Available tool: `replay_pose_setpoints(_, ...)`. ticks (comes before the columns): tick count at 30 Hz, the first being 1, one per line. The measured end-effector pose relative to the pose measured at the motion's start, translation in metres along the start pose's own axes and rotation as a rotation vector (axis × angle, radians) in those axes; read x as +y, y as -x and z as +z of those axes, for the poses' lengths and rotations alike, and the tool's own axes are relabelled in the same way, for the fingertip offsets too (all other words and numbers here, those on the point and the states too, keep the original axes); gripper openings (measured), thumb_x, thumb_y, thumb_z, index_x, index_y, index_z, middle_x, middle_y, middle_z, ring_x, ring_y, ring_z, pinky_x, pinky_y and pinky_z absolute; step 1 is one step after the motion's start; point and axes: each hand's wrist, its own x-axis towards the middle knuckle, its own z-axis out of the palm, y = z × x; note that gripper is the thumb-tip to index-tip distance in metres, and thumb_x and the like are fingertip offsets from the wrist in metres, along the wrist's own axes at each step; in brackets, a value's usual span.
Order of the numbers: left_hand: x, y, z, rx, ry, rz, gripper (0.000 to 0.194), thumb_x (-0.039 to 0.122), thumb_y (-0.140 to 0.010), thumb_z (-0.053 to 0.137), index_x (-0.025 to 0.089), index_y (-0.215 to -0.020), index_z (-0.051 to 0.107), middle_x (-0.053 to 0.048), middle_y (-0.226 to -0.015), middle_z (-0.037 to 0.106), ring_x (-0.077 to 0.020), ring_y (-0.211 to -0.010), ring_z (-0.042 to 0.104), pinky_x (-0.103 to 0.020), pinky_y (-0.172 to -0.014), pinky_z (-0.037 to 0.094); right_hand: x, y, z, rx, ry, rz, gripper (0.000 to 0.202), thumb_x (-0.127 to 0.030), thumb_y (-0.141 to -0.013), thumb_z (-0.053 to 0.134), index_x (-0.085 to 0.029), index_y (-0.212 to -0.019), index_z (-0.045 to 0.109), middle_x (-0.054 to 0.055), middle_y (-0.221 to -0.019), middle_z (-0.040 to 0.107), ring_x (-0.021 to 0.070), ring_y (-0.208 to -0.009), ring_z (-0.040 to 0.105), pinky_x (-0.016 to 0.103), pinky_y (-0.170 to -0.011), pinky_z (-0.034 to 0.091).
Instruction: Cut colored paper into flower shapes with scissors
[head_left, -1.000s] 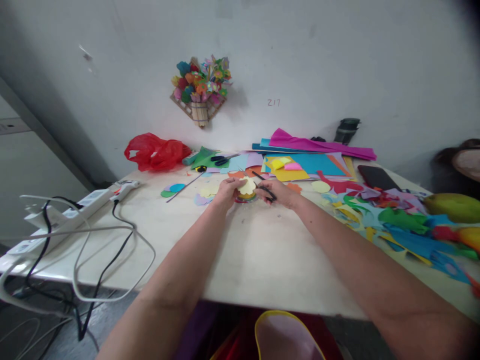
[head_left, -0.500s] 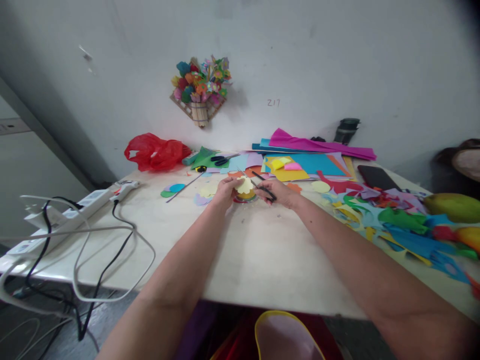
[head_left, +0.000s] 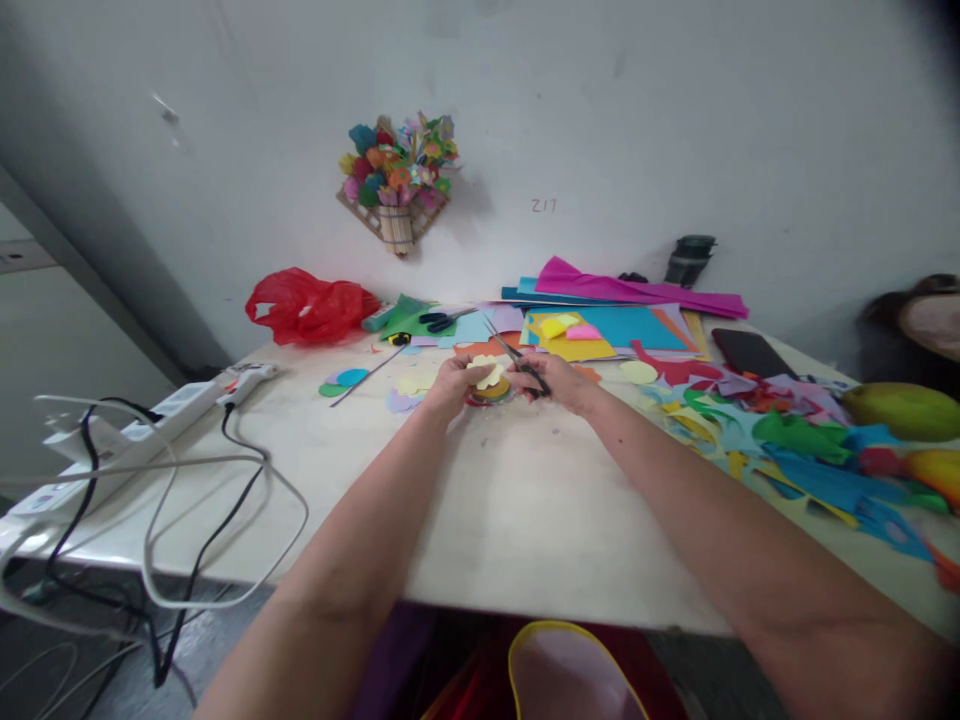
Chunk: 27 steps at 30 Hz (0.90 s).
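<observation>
Between the fingers of my left hand point(head_left: 452, 387) is a pale yellow paper flower point(head_left: 487, 373) with a scalloped edge. My right hand point(head_left: 556, 380) is closed on the black handles of a pair of scissors point(head_left: 517, 358). The blades point up and to the left, just beside the flower's right edge, and look nearly closed. Below the flower, a small round object point(head_left: 491, 397) with a yellow middle and a red rim rests on the table, partly hidden. To the left of my left hand lie pale yellow and lilac paper pieces point(head_left: 406, 399).
Coloured paper sheets point(head_left: 630, 330) lie at the back, near a second pair of scissors point(head_left: 442, 320) and a red plastic bag point(head_left: 311, 308). Paper scraps point(head_left: 795, 450) and a phone point(head_left: 752, 353) are on the right. A power strip point(head_left: 150, 435) with loose cables occupies the left.
The scissors have turned: their blades, spread apart before, now look nearly closed and point more upward. The flower has tilted slightly in my left hand.
</observation>
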Motion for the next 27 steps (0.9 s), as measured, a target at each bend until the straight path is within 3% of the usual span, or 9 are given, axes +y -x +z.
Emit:
replay_pose_setpoints(5,-0.007,-0.001,0.002,-0.078,-0.113,-0.035,0.029,0.025,-0.051,0.087,0.014,-0.063,0.063,-0.002,-0.058,0.064,-0.0102,-0.049,0.055,-0.022,-0.047,0.037,-0.003,-0.001,0.000,0.096,-0.104,-0.011,0.045,-0.027,-0.051,0.089,-0.017,-0.087,0.064,-0.004,-0.058,0.062,0.0120,-0.053,0.058,0.024,-0.054,0.046)
replay_pose_setpoints(9,-0.011,-0.001,0.005,-0.156,-0.149,-0.055,0.028,0.026,-0.052,0.085,0.013,-0.069,0.067,-0.005,-0.064,0.069,-0.0128,-0.052,0.059,-0.023,-0.049,0.040,-0.001,-0.002,0.000,0.121,-0.089,-0.030,0.039,-0.023,-0.053,0.086,-0.018,-0.086,0.065,-0.005,-0.058,0.061,0.0120,-0.052,0.056,0.025,-0.054,0.045)
replay_pose_setpoints(17,-0.014,-0.001,0.009,-0.134,-0.073,-0.101,0.028,0.024,-0.051,0.086,0.013,-0.067,0.066,-0.007,-0.063,0.068,-0.0151,-0.053,0.061,-0.025,-0.051,0.042,-0.005,-0.003,0.004,0.270,-0.129,-0.006,0.039,-0.014,-0.056,0.081,-0.017,-0.092,0.065,-0.006,-0.055,0.059,0.0123,-0.051,0.056,0.025,-0.055,0.046)
replay_pose_setpoints(20,-0.016,-0.001,0.011,-0.102,-0.016,-0.059,0.029,0.023,-0.049,0.087,0.012,-0.067,0.067,-0.006,-0.063,0.068,-0.0143,-0.055,0.061,-0.026,-0.055,0.047,-0.005,-0.003,0.008,0.304,-0.145,-0.004,0.037,-0.014,-0.057,0.080,-0.017,-0.090,0.064,-0.007,-0.054,0.057,0.0113,-0.050,0.055,0.024,-0.054,0.046)
replay_pose_setpoints(24,-0.014,0.001,0.012,-0.072,0.051,-0.019,0.035,0.026,-0.049,0.089,0.010,-0.075,0.071,-0.008,-0.072,0.072,-0.0174,-0.065,0.067,-0.031,-0.069,0.055,-0.007,-0.001,0.015,0.273,-0.122,0.016,0.034,-0.015,-0.059,0.080,-0.018,-0.088,0.062,-0.008,-0.053,0.056,0.0107,-0.048,0.055,0.023,-0.050,0.044)
replay_pose_setpoints(27,-0.011,0.002,0.010,-0.071,0.065,-0.003,0.035,0.028,-0.052,0.089,0.011,-0.076,0.071,-0.008,-0.074,0.072,-0.0193,-0.068,0.069,-0.034,-0.072,0.057,-0.011,0.002,0.019,0.243,-0.117,0.054,0.035,-0.016,-0.061,0.081,-0.018,-0.088,0.060,-0.008,-0.052,0.056,0.0098,-0.045,0.054,0.021,-0.047,0.041)
